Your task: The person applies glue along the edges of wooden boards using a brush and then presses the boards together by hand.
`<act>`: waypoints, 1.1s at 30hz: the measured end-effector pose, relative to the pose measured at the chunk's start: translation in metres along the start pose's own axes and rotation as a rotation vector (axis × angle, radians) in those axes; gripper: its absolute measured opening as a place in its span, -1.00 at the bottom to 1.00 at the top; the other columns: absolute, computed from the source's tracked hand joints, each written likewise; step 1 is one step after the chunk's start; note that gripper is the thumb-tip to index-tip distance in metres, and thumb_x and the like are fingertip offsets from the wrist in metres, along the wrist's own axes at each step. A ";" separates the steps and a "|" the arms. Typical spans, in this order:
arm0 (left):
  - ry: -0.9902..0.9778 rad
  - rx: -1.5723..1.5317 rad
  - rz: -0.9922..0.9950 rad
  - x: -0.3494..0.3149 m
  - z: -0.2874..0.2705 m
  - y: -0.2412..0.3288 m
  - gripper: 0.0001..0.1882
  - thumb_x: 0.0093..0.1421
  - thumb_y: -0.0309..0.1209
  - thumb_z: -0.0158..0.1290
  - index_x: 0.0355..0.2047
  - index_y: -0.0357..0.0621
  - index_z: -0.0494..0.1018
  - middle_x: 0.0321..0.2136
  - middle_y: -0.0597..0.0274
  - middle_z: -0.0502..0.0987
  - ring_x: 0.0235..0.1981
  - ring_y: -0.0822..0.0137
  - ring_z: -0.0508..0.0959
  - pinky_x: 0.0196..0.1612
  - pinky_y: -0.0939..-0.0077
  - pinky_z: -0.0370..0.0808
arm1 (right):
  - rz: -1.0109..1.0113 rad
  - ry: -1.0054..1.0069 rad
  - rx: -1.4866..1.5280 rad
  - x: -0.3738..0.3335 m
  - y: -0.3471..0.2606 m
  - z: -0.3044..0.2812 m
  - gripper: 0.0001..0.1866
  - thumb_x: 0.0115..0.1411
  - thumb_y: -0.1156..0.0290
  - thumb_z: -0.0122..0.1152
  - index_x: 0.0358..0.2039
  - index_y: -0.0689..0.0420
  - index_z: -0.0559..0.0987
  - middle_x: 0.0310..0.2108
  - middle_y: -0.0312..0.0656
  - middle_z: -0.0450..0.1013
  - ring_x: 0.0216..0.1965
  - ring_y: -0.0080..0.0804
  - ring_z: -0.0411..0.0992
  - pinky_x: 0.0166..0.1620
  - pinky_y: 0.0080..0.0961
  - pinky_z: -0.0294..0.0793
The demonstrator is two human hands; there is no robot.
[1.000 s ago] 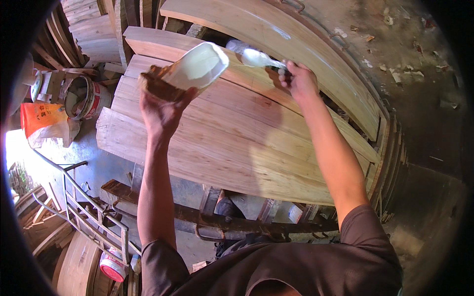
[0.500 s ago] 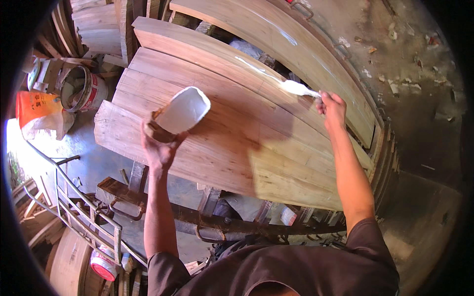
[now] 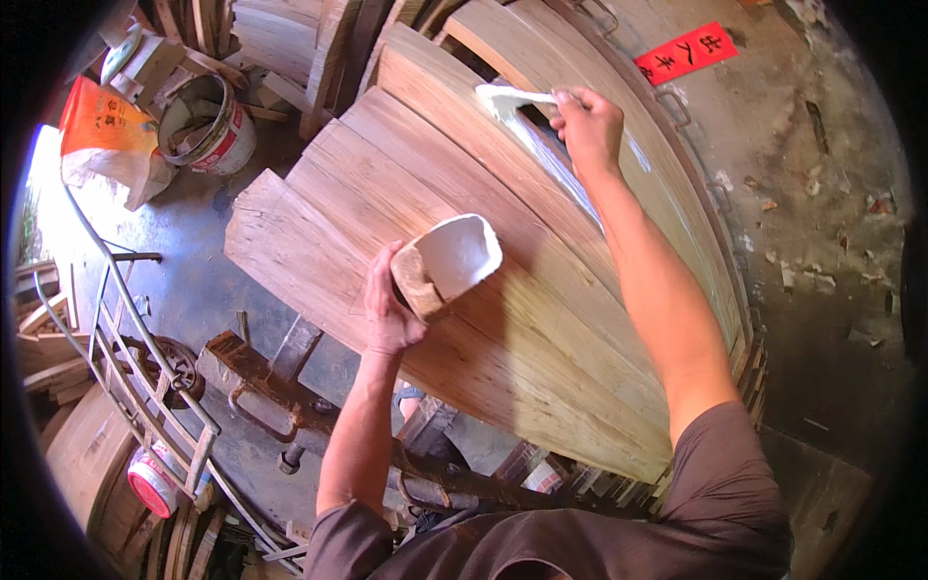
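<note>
My left hand (image 3: 390, 307) is wrapped round a cut-open container (image 3: 462, 253), its inside coated white and a piece of wood at its near side. It is tilted above several joined wooden boards (image 3: 324, 208). Pinched by the handle in my right hand (image 3: 592, 126) is a spreader (image 3: 499, 100) covered in white, glue-like paste; whether its end is a brush or a flat blade is hidden. The spreader's end meets the edge of a far board. From there a wet white streak (image 3: 559, 174) runs along that edge, passing under my right forearm.
Another long board (image 3: 667, 213) lies beyond, with white smears. A rusty clamp beam (image 3: 290, 396) crosses in front of me. Leftward are a metal-tube frame (image 3: 121, 329), a used bucket (image 3: 208, 126) and an orange-and-white sack (image 3: 106, 135). A red paper strip (image 3: 686, 53) is at the far right.
My right hand has carried the spreader far and left, and the white streak on the board edge runs longer. My left hand with the container appears further right; the whole view has also shifted.
</note>
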State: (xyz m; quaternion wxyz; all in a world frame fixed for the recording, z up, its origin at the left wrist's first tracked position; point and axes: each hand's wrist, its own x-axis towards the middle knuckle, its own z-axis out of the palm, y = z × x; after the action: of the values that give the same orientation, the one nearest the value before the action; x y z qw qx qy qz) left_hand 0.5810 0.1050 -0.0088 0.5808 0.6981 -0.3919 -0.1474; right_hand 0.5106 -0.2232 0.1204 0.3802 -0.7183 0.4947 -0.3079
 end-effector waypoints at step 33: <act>-0.204 -0.081 -0.280 -0.002 0.007 0.036 -0.22 -0.16 -0.49 0.44 0.09 -0.32 0.34 -0.03 0.07 0.51 -0.03 0.21 0.51 0.07 0.28 0.46 | -0.338 -0.233 -0.623 -0.150 0.100 -0.304 -0.89 0.20 0.57 0.19 -0.28 0.22 0.64 -0.35 -0.09 0.50 -0.33 -0.10 0.49 -0.25 -0.26 0.47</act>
State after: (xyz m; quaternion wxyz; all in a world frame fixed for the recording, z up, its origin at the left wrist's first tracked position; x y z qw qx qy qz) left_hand 0.5615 0.1007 0.0216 0.5396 0.7031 -0.3417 -0.3127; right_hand 0.1664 -0.1774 0.1841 0.1408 -0.9014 0.3923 -0.1172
